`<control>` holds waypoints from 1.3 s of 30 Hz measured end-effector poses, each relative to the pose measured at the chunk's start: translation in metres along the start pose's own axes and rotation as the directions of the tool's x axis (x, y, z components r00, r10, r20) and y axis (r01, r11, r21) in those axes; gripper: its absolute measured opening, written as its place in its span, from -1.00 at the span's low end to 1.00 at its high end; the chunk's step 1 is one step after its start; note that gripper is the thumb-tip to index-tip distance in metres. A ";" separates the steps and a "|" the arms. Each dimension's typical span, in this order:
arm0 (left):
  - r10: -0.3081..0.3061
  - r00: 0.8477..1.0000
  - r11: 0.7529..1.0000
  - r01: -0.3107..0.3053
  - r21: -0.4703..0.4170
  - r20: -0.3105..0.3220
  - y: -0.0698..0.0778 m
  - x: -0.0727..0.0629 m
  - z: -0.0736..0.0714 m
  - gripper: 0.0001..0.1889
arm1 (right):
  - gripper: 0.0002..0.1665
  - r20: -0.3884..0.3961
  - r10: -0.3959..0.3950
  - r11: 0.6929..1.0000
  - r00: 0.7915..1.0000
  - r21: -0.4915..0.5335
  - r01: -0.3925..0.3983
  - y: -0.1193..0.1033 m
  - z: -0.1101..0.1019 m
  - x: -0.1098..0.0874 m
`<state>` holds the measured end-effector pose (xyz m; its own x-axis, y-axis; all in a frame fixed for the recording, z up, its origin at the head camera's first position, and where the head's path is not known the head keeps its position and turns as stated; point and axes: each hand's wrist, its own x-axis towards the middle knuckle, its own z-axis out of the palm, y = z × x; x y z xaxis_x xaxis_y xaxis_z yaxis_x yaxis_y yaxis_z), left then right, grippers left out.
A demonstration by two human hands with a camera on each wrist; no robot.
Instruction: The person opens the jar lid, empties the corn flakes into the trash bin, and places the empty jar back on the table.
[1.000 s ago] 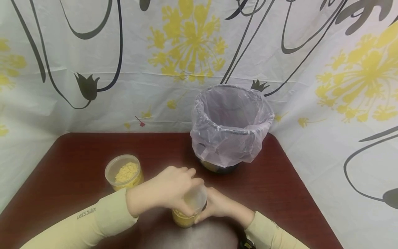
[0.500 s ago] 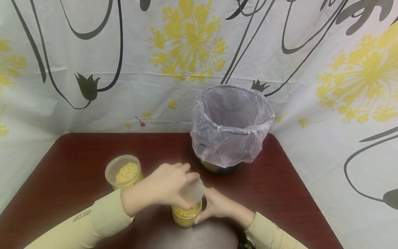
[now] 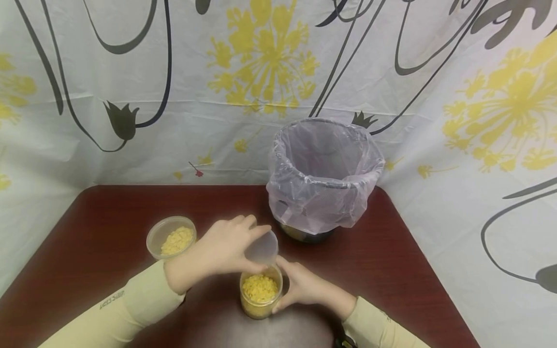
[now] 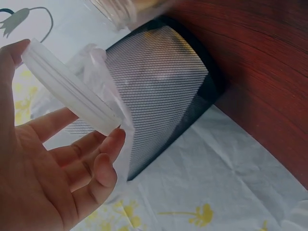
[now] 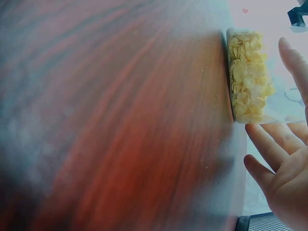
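Observation:
A round translucent lid [image 3: 264, 247] is pinched by its edge between the thumb and fingers of my left hand [image 3: 219, 246]. It hangs tilted above and behind a small clear jar [image 3: 256, 311] of yellow flakes on the table. With thumb and fingers on opposite sides, my right hand [image 3: 306, 288] holds this jar upright. Its mouth is uncovered. The left wrist view shows the lid [image 4: 72, 89] edge-on in the hand, apart from the jar. Flakes fill the lower part of the jar [image 5: 248, 77] in the right wrist view.
A wider open tub [image 3: 153, 245] of similar yellow flakes stands to the left, partly behind my left forearm. At the back right is a dark mesh waste bin [image 4: 159, 91] lined with a translucent bag [image 3: 324, 208]. A patterned sheet [image 3: 183, 121] hangs behind the dark red table [image 3: 117, 208].
My left hand has lifted the lid off the jar's mouth and moved it up and to the left, uncovering the flakes. The right hand has stayed on the jar.

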<state>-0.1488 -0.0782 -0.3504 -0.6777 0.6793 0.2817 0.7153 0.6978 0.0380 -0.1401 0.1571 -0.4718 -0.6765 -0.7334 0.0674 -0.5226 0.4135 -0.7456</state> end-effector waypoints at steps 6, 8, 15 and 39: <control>-0.039 0.999 0.999 0.038 -0.012 -0.015 -0.008 0.000 0.004 -0.20 | -0.02 0.002 -0.008 1.000 1.000 0.024 0.008 0.000 0.000 0.000; -0.050 0.999 0.999 0.050 -0.016 -0.019 -0.011 0.000 0.004 -0.22 | -0.04 0.001 -0.014 0.999 1.000 0.034 0.014 0.000 0.000 0.001; -0.105 0.994 0.994 0.104 -0.038 -0.017 -0.021 0.000 0.010 -0.26 | -0.04 0.001 -0.013 1.000 1.000 0.026 0.013 -0.001 0.000 0.002; -0.275 0.953 0.952 0.288 -0.102 0.124 -0.033 -0.006 0.061 -0.33 | -0.06 -0.003 0.002 0.999 1.000 0.051 -0.002 0.000 0.002 0.000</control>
<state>-0.1791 -0.0915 -0.4122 -0.8639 0.4840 0.1394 0.5035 0.8369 0.2147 -0.1389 0.1562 -0.4732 -0.6791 -0.7309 0.0683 -0.4941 0.3864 -0.7788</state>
